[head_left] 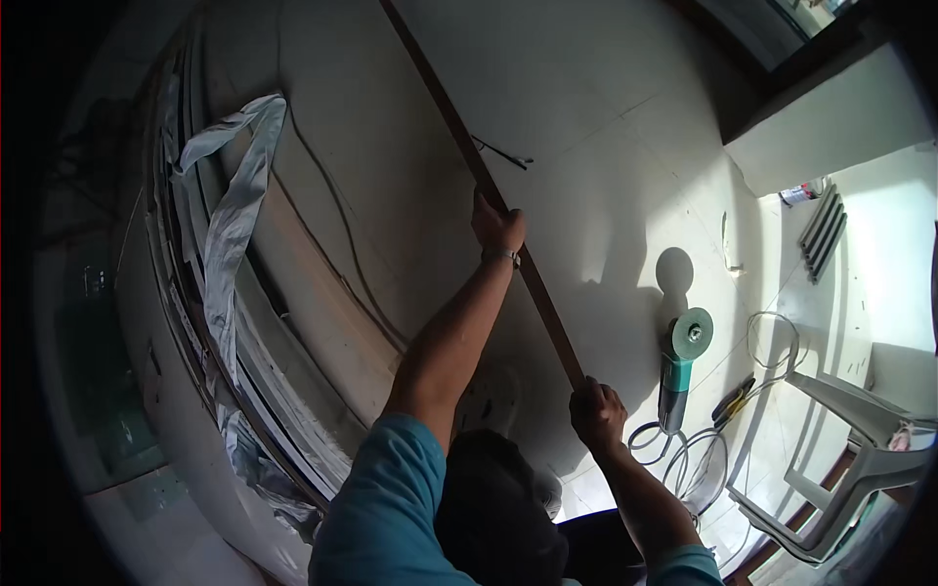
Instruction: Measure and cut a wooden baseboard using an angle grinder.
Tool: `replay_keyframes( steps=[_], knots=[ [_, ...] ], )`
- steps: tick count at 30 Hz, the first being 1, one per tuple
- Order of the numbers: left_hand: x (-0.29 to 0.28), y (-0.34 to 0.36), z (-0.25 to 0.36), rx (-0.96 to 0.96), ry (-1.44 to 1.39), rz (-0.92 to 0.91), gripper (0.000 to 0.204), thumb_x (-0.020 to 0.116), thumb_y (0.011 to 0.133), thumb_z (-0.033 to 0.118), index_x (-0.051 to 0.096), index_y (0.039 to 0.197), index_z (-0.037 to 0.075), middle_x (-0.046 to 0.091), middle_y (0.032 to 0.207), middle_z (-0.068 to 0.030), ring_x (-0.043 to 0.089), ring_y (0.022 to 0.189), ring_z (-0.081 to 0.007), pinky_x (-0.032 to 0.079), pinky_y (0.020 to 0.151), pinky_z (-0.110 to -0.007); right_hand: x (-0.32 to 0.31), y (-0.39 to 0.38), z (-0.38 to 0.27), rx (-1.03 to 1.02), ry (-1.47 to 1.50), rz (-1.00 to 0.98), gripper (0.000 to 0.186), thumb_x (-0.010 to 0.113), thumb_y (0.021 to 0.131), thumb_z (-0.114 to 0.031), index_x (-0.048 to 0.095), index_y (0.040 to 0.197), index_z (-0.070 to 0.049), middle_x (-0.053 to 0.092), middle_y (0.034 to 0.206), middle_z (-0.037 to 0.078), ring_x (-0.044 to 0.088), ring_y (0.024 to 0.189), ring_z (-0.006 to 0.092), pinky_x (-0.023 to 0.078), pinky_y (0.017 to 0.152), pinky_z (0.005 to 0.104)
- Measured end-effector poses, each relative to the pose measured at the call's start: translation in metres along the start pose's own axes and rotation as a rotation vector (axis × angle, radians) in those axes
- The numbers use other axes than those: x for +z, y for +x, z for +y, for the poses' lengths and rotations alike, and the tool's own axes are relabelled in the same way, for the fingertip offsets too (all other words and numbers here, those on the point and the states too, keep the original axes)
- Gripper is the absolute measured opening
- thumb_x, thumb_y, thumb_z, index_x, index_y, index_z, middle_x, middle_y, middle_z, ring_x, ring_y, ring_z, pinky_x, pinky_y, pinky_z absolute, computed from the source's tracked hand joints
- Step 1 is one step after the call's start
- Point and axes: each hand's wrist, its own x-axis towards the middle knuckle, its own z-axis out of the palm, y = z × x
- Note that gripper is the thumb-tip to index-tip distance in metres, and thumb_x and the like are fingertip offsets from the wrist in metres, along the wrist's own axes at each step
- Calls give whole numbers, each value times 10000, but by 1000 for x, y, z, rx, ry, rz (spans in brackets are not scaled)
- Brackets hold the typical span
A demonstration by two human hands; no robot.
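A long, narrow brown strip (445,103) runs aslant from the top of the head view down to the middle. My left hand (498,227), with a band on its wrist, is closed around it partway along. Gripping its near end is my right hand (598,415), fingers curled over. Right of that hand, a green and black angle grinder (676,371) with a round disc lies on the floor, its grey cord coiled beside it. A thin dark rod (503,151) rests on the floor just beyond my left hand.
Along the left lies a stack of long profiles (283,391) with crumpled wrapping film (234,225). A dark cable (342,225) crosses the floor near it. At the right are a white plastic chair (850,488), yellow-and-black pliers (733,402), several short dark bars (824,234) and a can (801,192).
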Motion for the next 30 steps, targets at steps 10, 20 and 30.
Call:
replay_keyframes(
  steps=[10,20,30],
  knots=[
    [-62,90,-21,-119,94,-166,708,690,724,200,415,1329,-42,534,1302,-293,532,1198,-434,444,1002,-475,50,68,-40,-37,236,-25,144,655,810,-171,630,927,-91,669,828,141,663,770,376,538,658,465],
    [-104,-55,38,58,262,-312,837,712,835,333,298,1450,-54,411,1434,-301,414,1341,-408,358,1105,-447,-25,63,26,-205,323,-158,204,729,797,-188,666,882,-13,693,857,163,698,771,330,561,650,392],
    [-205,-147,139,302,249,-836,633,664,855,160,397,1409,10,513,1364,-231,526,1238,-385,443,1042,-433,-72,-10,187,666,351,-187,733,855,685,-323,535,1248,20,625,1198,192,611,1082,273,462,961,393]
  ],
)
